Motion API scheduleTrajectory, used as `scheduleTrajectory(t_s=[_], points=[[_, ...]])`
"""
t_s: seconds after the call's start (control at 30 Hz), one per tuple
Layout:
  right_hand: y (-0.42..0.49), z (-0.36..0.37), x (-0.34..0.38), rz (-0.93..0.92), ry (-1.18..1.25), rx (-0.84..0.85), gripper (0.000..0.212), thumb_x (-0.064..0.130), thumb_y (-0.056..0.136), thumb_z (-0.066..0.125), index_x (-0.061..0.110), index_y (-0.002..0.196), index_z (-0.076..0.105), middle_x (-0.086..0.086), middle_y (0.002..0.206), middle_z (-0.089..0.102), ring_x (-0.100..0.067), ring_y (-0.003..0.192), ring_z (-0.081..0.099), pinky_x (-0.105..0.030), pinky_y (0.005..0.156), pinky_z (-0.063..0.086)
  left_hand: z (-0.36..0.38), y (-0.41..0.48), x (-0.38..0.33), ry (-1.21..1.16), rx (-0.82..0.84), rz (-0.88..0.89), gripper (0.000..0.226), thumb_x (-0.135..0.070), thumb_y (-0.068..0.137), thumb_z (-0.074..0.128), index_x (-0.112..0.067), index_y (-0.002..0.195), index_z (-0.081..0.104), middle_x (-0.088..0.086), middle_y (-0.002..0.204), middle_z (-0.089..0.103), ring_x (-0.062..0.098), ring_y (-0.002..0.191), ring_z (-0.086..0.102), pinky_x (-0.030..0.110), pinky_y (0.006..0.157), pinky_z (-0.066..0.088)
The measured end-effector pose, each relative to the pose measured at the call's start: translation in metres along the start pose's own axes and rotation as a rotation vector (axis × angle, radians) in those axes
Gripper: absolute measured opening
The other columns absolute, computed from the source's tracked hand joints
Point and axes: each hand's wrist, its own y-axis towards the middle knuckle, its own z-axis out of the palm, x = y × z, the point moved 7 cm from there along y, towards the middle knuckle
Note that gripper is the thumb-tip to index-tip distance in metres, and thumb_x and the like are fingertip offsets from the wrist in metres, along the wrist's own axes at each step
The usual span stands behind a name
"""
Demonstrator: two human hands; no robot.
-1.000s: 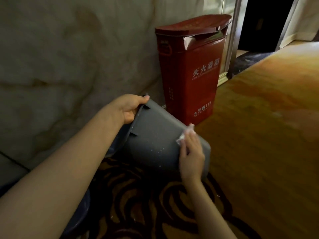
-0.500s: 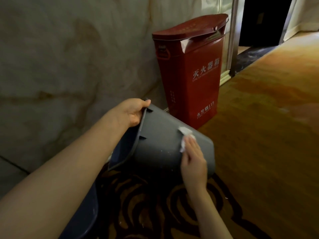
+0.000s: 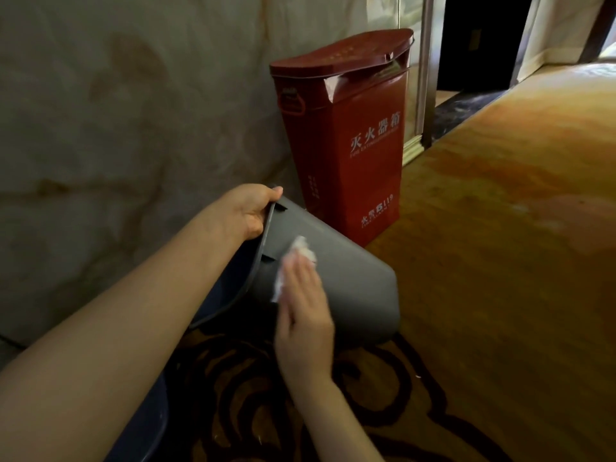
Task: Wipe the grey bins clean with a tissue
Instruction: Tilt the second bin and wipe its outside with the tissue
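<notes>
A grey bin (image 3: pixel 353 281) lies tipped on its side above the carpet, its mouth turned toward me and to the left. My left hand (image 3: pixel 245 211) grips the top of its rim. My right hand (image 3: pixel 305 315) lies flat on the bin's outer wall, pressing a crumpled white tissue (image 3: pixel 295 261) against it near the rim. The tissue sticks out past my fingertips. Part of a second dark bin (image 3: pixel 156 431) shows at the lower left under my left forearm.
A red fire-extinguisher box (image 3: pixel 346 145) stands against the marble wall (image 3: pixel 116 128) just behind the bin. Patterned dark carpet (image 3: pixel 253 395) lies below, with orange carpet (image 3: pixel 500 261) to the right. A dark doorway (image 3: pixel 476 41) opens at the back right.
My right hand has slid the tissue along the bin's wall from near its base toward the rim. My left hand keeps its hold on the rim.
</notes>
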Motion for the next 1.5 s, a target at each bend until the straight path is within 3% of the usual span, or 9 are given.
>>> scheduleTrajectory(t_s=[0.17,0.33,0.53,0.7,0.83,1.07,1.3,1.4,1.5], points=[[-0.010,0.008,0.005,-0.079,-0.114,-0.038,0.045,0.019,0.095,0.038,0.014,0.139,0.037,-0.004,0.146,0.041,-0.012,0.140,0.028,-0.034,0.114,0.026,0.004,-0.002,-0.001,0.036,0.010,-0.007,0.023,-0.014,0.096,0.042,-0.010,0.075,0.050,0.006,0.078,0.053,0.017,0.073,0.053,0.036,0.091,0.045],[-0.032,-0.033,-0.114,0.324,-0.158,-0.137,0.049,0.005,0.093,0.047,0.016,0.137,0.028,-0.001,0.147,0.033,-0.015,0.139,0.030,-0.039,0.114,0.028,0.010,-0.003,-0.005,0.050,0.015,0.010,0.036,-0.012,0.096,0.042,-0.002,0.129,0.047,0.006,0.085,0.057,0.023,0.104,0.055,0.036,0.084,0.044],[-0.008,-0.052,-0.146,0.428,-0.075,-0.130,0.040,0.006,0.095,0.044,0.012,0.135,0.042,-0.007,0.144,0.045,-0.014,0.136,0.035,-0.040,0.113,0.032,0.017,-0.004,-0.004,0.071,0.045,0.023,0.040,-0.012,0.096,0.042,0.000,0.134,0.043,0.006,0.080,0.054,0.024,0.103,0.058,0.035,0.081,0.044],[0.036,-0.012,-0.038,-0.023,0.074,0.141,0.049,0.012,0.096,0.043,0.029,0.140,0.029,0.016,0.148,0.024,0.000,0.141,0.016,-0.026,0.117,0.018,0.014,-0.004,0.000,0.056,0.049,0.012,0.020,-0.015,0.096,0.042,-0.002,0.095,0.058,0.006,0.078,0.054,0.017,0.070,0.054,0.034,0.082,0.051],[0.063,0.002,0.006,-0.188,0.089,0.203,0.046,0.015,0.097,0.040,0.018,0.143,0.032,0.002,0.153,0.027,-0.009,0.144,0.016,-0.027,0.118,0.016,0.015,-0.008,0.002,0.072,0.039,0.017,0.027,-0.017,0.097,0.040,-0.005,0.074,0.050,0.007,0.074,0.053,0.015,0.066,0.053,0.022,0.050,0.052],[0.074,-0.021,-0.091,0.182,0.075,0.176,0.046,0.016,0.099,0.038,0.018,0.144,0.030,0.003,0.150,0.035,-0.010,0.139,0.029,-0.025,0.113,0.025,0.015,-0.008,0.002,0.074,0.048,0.018,0.023,-0.015,0.096,0.042,-0.006,0.078,0.053,0.007,0.081,0.056,0.017,0.073,0.055,0.035,0.084,0.045],[0.056,-0.052,-0.204,0.595,-0.020,0.200,0.036,0.030,0.100,0.034,0.026,0.131,0.051,-0.001,0.129,0.060,-0.016,0.107,0.057,-0.027,0.085,0.040,0.013,-0.010,0.003,0.045,0.047,0.007,0.015,-0.014,0.095,0.044,-0.006,0.088,0.054,0.006,0.080,0.056,0.017,0.072,0.056,0.036,0.074,0.050],[0.058,-0.056,-0.198,0.558,-0.060,0.167,0.033,0.029,0.100,0.035,0.020,0.123,0.057,-0.005,0.115,0.067,-0.016,0.090,0.060,-0.031,0.074,0.044,0.014,-0.009,0.003,0.059,0.043,0.014,0.019,-0.015,0.095,0.045,-0.008,0.078,0.053,0.006,0.080,0.056,0.017,0.072,0.056,0.033,0.060,0.047],[0.073,-0.046,-0.147,0.337,0.032,0.145,0.031,0.026,0.099,0.038,0.021,0.126,0.053,0.011,0.097,0.059,-0.009,0.094,0.059,-0.010,0.069,0.038,0.013,-0.006,0.002,0.039,0.026,0.023,0.019,-0.015,0.094,0.046,-0.010,0.077,0.053,0.005,0.079,0.056,0.016,0.071,0.055,0.030,0.058,0.047]])
